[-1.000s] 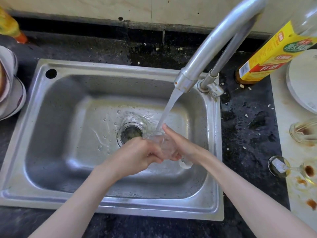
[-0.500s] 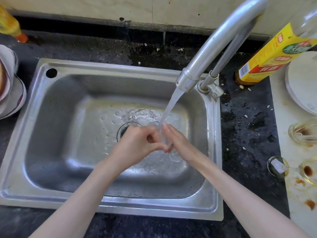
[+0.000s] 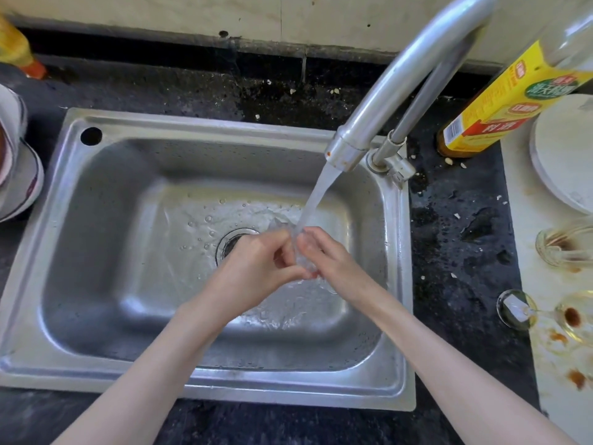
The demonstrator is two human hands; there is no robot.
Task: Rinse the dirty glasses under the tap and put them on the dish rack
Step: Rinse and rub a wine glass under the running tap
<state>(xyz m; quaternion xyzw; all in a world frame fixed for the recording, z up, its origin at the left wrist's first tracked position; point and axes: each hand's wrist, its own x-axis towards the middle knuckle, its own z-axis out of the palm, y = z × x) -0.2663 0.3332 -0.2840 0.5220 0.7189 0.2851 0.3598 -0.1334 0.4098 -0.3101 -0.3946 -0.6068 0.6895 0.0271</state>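
Note:
Over the steel sink [image 3: 106,354] I hold a small clear glass [image 3: 301,261] under the running water from the tap [image 3: 385,101]. My left hand [image 3: 256,268] curls its fingers round the glass from the left. My right hand [image 3: 330,258] grips it from the right, fingers wrapped over its side. The glass is mostly hidden between the two hands. The water stream lands where my fingertips meet. Two stained glasses, one [image 3: 564,245] above the other [image 3: 574,316], lie on the white board at the right.
A yellow-labelled bottle [image 3: 500,104] stands right of the tap, with a white round plate [image 3: 564,149] beside it. A small glass lid [image 3: 515,309] lies on the dark counter. Stacked bowls [image 3: 16,175] sit left of the sink. The drain [image 3: 231,242] is partly covered by my left hand.
Both hands have risen slightly toward the stream and turned the glass; my fingers now close more tightly over it, hiding more of it than a second ago.

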